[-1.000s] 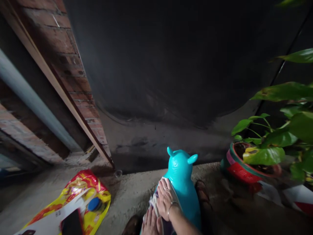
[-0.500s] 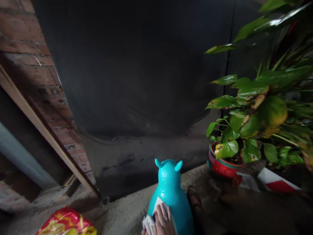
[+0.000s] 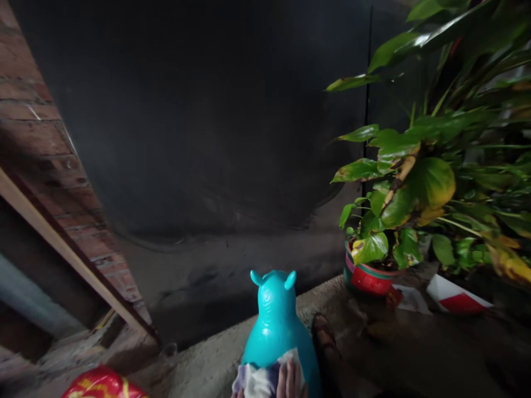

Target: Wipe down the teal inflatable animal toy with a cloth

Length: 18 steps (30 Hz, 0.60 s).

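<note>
A turquoise animal-shaped toy (image 3: 276, 326) with a shiny surface and two small ears stands upright at the bottom middle, its back towards me. Across its lower back lies a bunched white and purple cloth (image 3: 259, 380). My right hand (image 3: 289, 381) presses the cloth against the toy, fingers close together and pointing up. Of my left hand (image 3: 238, 393) only fingertips show, at the cloth's left edge by the bottom of the picture. The rest of both hands is cut off below.
A dark panel (image 3: 207, 138) stands ahead, with a brick wall (image 3: 37, 132) and wooden post (image 3: 74, 254) to the left. Right are a potted plant (image 3: 375, 279) and a red and white box (image 3: 458, 296). A sandalled foot (image 3: 326, 334) and red plastic bag (image 3: 102, 384) are nearby.
My right hand has moved lower and slightly right, and more of the cloth is spread across the toy's back. The whole view has shifted, with the surroundings now further left.
</note>
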{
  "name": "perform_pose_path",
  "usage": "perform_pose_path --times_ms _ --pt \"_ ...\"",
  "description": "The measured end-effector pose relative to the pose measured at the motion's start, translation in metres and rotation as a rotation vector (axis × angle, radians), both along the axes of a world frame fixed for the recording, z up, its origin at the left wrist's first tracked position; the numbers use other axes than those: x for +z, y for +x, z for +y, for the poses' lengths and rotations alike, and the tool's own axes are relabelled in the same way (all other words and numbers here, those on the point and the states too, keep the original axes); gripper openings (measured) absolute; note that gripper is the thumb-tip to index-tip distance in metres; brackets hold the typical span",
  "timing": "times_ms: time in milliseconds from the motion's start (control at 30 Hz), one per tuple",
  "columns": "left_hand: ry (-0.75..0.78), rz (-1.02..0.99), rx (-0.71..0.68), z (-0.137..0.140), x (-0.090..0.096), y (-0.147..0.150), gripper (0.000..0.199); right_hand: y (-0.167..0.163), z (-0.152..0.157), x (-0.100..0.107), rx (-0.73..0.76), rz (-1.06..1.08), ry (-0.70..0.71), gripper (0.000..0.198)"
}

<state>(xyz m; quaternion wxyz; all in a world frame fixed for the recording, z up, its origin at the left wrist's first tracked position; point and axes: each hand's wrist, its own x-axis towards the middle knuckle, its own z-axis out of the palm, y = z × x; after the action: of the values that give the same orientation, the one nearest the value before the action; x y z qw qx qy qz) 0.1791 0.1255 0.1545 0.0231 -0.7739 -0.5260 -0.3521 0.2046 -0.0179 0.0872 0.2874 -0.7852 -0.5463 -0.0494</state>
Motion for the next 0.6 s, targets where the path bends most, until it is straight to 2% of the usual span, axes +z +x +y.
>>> perform_pose_path --times_ms 100,167,267,333,433,533,600 --pt "-0.077 0.007 -0.026 0.004 -0.019 -0.003 0.041 -0.023 -0.006 -0.024 -0.038 0.059 -0.035 0.039" --pt "-0.131 0.001 -0.02 0.0 -0.036 -0.007 0.04 -0.04 -0.005 -0.039 -0.059 0.094 -0.057 0.05" --pt "-0.185 -0.022 0.009 -0.02 -0.061 -0.02 0.04 -0.055 -0.001 -0.054 -0.081 0.138 -0.07 0.063" --pt "-0.201 -0.051 0.044 -0.036 -0.073 -0.029 0.044 -0.054 0.001 -0.057 -0.083 0.161 -0.064 0.066" --pt "-0.192 -0.104 0.117 -0.049 -0.082 -0.035 0.049 -0.037 0.009 -0.04 -0.103 0.203 -0.04 0.069" --pt "-0.153 -0.162 0.205 -0.048 -0.078 -0.042 0.046 -0.011 0.034 -0.001 -0.163 0.42 0.086 0.091" --pt "-0.118 -0.204 0.269 -0.05 -0.074 -0.052 0.053 0.005 0.059 0.026 -0.168 0.521 0.145 0.1"
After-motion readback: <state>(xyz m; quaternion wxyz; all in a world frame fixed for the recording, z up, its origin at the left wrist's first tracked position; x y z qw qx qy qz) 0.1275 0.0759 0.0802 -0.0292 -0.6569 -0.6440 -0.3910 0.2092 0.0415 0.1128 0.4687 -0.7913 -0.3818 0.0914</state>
